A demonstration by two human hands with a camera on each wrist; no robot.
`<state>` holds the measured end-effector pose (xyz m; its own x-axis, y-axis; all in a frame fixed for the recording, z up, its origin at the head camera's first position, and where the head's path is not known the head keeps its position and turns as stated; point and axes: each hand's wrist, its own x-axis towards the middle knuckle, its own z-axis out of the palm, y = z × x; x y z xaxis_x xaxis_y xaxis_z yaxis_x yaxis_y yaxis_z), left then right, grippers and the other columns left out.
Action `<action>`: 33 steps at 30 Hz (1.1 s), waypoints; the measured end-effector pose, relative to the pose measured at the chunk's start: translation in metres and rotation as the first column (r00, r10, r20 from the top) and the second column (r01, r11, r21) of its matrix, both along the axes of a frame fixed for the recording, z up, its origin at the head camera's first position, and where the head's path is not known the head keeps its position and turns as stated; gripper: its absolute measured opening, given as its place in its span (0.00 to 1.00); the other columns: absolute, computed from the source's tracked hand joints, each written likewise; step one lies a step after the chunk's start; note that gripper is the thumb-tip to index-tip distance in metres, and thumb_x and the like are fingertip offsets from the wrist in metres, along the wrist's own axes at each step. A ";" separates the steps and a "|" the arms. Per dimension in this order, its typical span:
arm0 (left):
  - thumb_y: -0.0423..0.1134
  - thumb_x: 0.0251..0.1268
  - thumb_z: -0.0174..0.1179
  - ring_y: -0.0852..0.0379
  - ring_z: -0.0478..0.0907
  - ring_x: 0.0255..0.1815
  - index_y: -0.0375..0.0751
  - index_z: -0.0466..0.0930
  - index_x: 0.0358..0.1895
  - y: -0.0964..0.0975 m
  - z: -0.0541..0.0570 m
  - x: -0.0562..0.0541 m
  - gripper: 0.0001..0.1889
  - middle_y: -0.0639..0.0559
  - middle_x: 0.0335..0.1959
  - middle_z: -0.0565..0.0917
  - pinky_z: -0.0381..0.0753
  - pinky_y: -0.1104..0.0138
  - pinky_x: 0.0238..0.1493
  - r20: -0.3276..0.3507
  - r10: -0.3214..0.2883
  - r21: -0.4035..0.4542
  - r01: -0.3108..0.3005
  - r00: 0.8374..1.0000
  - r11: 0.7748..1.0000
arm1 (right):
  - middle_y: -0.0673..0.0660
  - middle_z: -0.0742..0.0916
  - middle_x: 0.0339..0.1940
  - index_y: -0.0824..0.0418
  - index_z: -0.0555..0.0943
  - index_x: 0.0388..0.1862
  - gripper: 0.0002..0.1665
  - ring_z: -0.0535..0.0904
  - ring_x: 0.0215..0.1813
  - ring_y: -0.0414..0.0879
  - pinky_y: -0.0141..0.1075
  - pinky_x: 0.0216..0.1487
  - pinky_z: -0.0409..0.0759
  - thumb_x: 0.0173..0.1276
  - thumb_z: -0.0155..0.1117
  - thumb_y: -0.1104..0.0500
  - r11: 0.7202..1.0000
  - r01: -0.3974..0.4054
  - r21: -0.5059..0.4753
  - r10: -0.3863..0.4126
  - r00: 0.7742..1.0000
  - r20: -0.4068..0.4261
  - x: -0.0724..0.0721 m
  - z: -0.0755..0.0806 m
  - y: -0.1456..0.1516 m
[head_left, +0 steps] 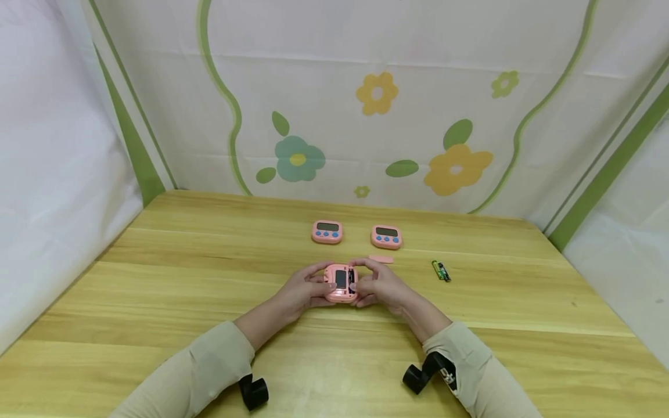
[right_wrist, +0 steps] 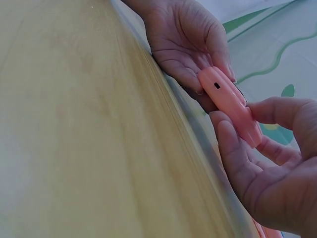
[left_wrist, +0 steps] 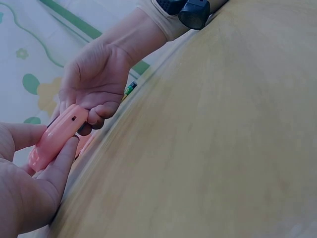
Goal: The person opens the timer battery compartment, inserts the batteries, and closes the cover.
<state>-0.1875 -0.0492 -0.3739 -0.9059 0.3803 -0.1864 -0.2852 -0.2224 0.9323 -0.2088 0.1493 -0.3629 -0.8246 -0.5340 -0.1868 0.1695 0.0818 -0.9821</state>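
Note:
A pink digital timer point(head_left: 342, 283) is held between both hands, its back turned up and its battery slot showing along the right side. My left hand point(head_left: 304, 290) grips its left end, the thumb lying on the back face. At the other end my right hand point(head_left: 380, 285) holds on, its thumb at the dark slot. In the left wrist view the timer point(left_wrist: 58, 136) shows its pink side edge with a small dark hole. The same edge of the timer point(right_wrist: 230, 106) appears in the right wrist view, with fingers on both ends.
Two more pink timers, one on the left point(head_left: 327, 232) and one on the right point(head_left: 387, 237), lie face up behind the hands. A pink battery cover point(head_left: 381, 259) lies just beyond the right hand. Green-and-black batteries point(head_left: 441, 271) lie further right on the wooden table point(head_left: 183, 278).

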 end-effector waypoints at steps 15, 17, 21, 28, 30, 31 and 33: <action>0.24 0.54 0.54 0.49 0.76 0.37 0.37 0.55 0.63 0.003 0.002 -0.001 0.32 0.35 0.45 0.72 0.77 0.59 0.39 -0.005 -0.017 0.024 0.017 1.000 1.000 | 0.60 0.80 0.34 0.73 0.74 0.44 0.18 0.75 0.32 0.47 0.39 0.32 0.77 0.56 0.61 0.65 0.922 0.334 0.195 -0.236 0.885 -0.401 -0.021 0.010 0.036; 0.24 0.54 0.53 0.49 0.76 0.38 0.37 0.54 0.64 0.003 0.002 -0.001 0.32 0.35 0.46 0.72 0.77 0.59 0.40 -0.006 -0.021 0.022 0.021 1.000 1.000 | 0.59 0.80 0.36 0.71 0.76 0.44 0.17 0.74 0.35 0.45 0.36 0.33 0.76 0.57 0.61 0.63 0.894 0.381 0.236 -0.248 0.859 -0.447 -0.025 0.008 0.043; 0.24 0.54 0.53 0.49 0.76 0.37 0.37 0.55 0.64 0.003 0.001 -0.001 0.31 0.35 0.46 0.72 0.77 0.59 0.39 -0.009 -0.021 0.015 0.021 1.000 1.000 | 0.58 0.80 0.38 0.67 0.77 0.44 0.17 0.72 0.39 0.47 0.34 0.34 0.73 0.57 0.62 0.59 0.838 0.443 0.317 -0.239 0.822 -0.518 -0.033 0.001 0.053; 0.24 0.54 0.53 0.50 0.76 0.37 0.37 0.55 0.63 0.003 0.000 -0.003 0.31 0.35 0.44 0.73 0.77 0.60 0.39 -0.008 -0.019 0.032 0.020 1.000 0.999 | 0.61 0.79 0.40 0.68 0.77 0.43 0.17 0.73 0.40 0.51 0.37 0.35 0.74 0.55 0.62 0.61 0.826 0.466 0.317 -0.245 0.803 -0.543 -0.039 -0.006 0.060; 0.24 0.54 0.53 0.49 0.76 0.37 0.37 0.55 0.63 0.002 0.000 -0.003 0.31 0.35 0.44 0.72 0.77 0.60 0.39 -0.008 -0.017 0.033 0.018 1.000 0.999 | 0.62 0.79 0.39 0.69 0.77 0.44 0.17 0.73 0.40 0.52 0.37 0.36 0.74 0.55 0.62 0.62 0.830 0.459 0.316 -0.243 0.808 -0.537 -0.039 -0.009 0.060; 0.24 0.54 0.53 0.49 0.76 0.37 0.37 0.55 0.63 0.002 0.000 -0.003 0.31 0.35 0.44 0.72 0.77 0.60 0.40 -0.009 -0.018 0.033 0.018 1.000 0.999 | 0.62 0.79 0.39 0.69 0.77 0.44 0.17 0.73 0.40 0.51 0.37 0.37 0.74 0.55 0.62 0.63 0.829 0.459 0.320 -0.239 0.808 -0.538 -0.039 -0.010 0.060; 0.25 0.54 0.53 0.49 0.76 0.37 0.37 0.55 0.63 0.000 0.000 -0.003 0.31 0.35 0.44 0.72 0.77 0.60 0.40 -0.007 -0.019 0.031 0.019 1.000 0.999 | 0.61 0.78 0.39 0.69 0.77 0.44 0.18 0.73 0.39 0.50 0.36 0.37 0.74 0.55 0.62 0.62 0.817 0.469 0.334 -0.240 0.804 -0.543 -0.040 -0.013 0.061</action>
<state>-0.1906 -0.0489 -0.3742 -0.8995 0.4032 -0.1682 -0.2836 -0.2459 0.9269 -0.2488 0.2099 -0.3759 -0.9820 -0.1407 0.1257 -0.1826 0.5405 -0.8213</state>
